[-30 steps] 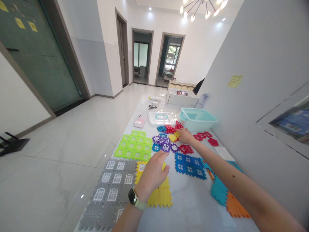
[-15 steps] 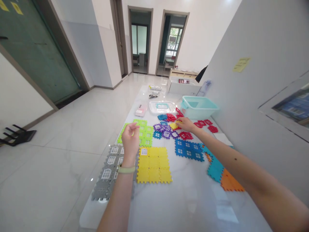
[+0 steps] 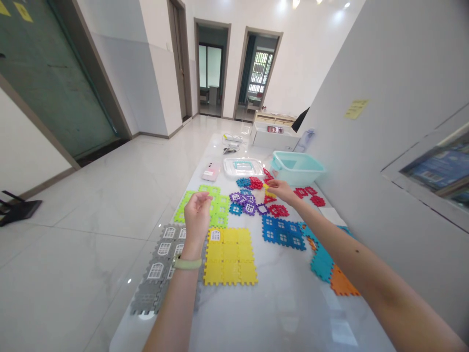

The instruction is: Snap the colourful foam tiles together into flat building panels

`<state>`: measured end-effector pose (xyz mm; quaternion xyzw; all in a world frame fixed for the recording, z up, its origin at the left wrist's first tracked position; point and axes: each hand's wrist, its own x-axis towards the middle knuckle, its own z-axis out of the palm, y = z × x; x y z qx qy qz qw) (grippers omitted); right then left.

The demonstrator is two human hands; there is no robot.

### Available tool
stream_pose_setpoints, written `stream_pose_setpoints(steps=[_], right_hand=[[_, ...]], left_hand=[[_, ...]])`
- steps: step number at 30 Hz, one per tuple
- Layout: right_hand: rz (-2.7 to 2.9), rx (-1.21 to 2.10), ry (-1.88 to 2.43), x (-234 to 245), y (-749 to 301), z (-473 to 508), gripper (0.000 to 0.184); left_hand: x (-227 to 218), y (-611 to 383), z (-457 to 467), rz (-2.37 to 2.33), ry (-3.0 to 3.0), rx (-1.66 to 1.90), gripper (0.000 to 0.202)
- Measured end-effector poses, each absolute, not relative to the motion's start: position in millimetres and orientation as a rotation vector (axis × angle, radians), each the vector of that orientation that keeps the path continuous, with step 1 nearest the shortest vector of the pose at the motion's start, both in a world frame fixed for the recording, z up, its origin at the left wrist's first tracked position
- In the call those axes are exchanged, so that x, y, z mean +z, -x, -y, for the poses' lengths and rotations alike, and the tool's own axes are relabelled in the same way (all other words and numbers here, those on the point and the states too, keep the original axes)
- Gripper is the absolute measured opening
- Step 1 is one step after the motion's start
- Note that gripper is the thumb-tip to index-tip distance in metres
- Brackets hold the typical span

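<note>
While the right hand (image 3: 283, 189) reaches to the far middle of the bench (image 3: 271, 313), its fingers are closed in a pinch on a small yellow piece (image 3: 268, 192), just left of the tub (image 3: 301, 171) and among red pieces (image 3: 278, 210). The left hand (image 3: 198, 215) is raised above the near edge of the green sheet (image 3: 221, 208), its fingers curled inward with the tips close together; whether they hold anything, I cannot tell. Between the two hands lie purple pieces (image 3: 249, 208) with white windows, overlapping one another. Nearer, the yellow sheet (image 3: 230, 256) lies flat, one white window in its far left square, with the grey sheet (image 3: 146, 292) on its left, partly behind the left arm. To the right are the blue sheet (image 3: 284, 232) and, beside the right forearm, teal (image 3: 320, 261) and orange (image 3: 342, 282) tiles. A clear lid (image 3: 244, 167) lies left of the tub.
</note>
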<state>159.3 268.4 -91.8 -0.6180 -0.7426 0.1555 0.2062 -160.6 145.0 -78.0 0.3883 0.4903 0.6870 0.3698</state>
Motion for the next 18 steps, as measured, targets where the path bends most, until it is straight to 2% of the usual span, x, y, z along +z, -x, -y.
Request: stream_pose_setpoints(steps=[4,11,18], right_hand=[[2.024,0.501,1.609,-84.6,-178.5,-267.2,0.055],[2.207,0.466,1.694,-101.3,-182.3,-279.5,0.037],[2.442,0.439,1.749,-102.7,-188.4,-282.0,0.044]], left_hand=[[-77.7,158.4,-144.6,-1.249,-0.998,1.769,0.018],[-81.7,155.1,-146.0,-1.261,-1.064,1.720,0.017],[-86.8,154.6,-147.1,-1.308,-1.232,1.559,0.021]])
